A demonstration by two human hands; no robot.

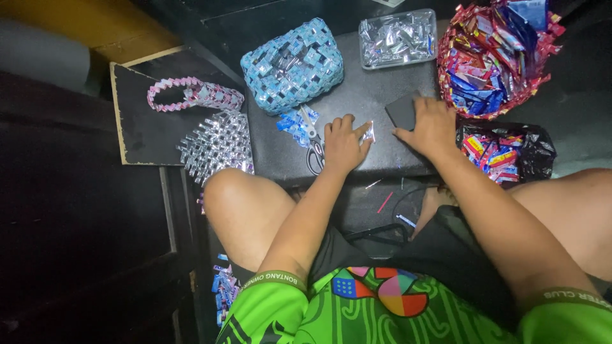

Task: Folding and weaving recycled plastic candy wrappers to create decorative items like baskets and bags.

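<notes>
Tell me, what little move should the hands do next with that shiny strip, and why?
Probably fold it: the left hand pins the small silver foil strip flat on the black box top, while the right hand rests on a dark flat card beside it.

A seated person's left hand (343,143) is pinching a small folded silver wrapper (368,132) while the right hand (432,127) is pressing a dark flat block (401,109) on a black table (357,95).

Glossy foil strip (368,132), woven shiny-wrapper basket (292,65), matt black box top (363,95).
</notes>
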